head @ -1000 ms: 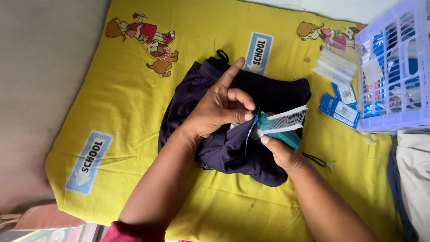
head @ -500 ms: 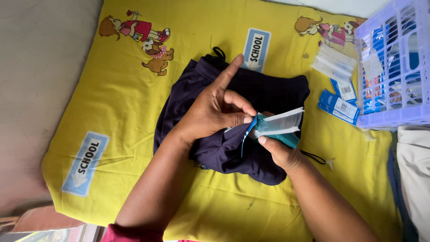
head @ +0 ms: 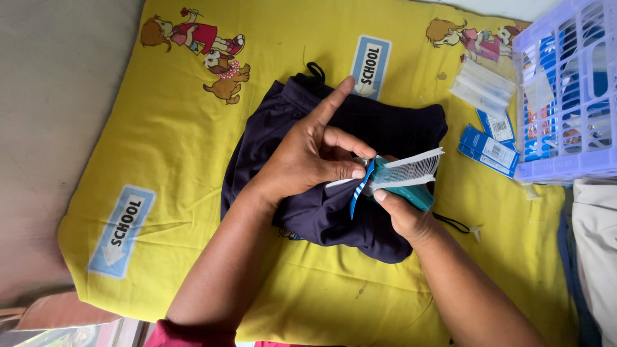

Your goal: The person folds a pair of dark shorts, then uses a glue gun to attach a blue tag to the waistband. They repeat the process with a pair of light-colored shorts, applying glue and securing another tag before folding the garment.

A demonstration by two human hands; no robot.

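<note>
Left hand (head: 308,157) pinching a white tag (head: 344,182) on the dark garment (head: 334,212) (lying on the yellow sheet (head: 160,160)); right hand (head: 405,215) gripping a teal tagging gun (head: 405,183) against it

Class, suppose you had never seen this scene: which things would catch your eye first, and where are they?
The bright yellow cartoon-printed cloth fills the view, with a dark navy garment lying at its middle. Over the garment, the left hand and right hand hold a teal tagging tool. A lilac plastic crate sits at upper right.
</note>
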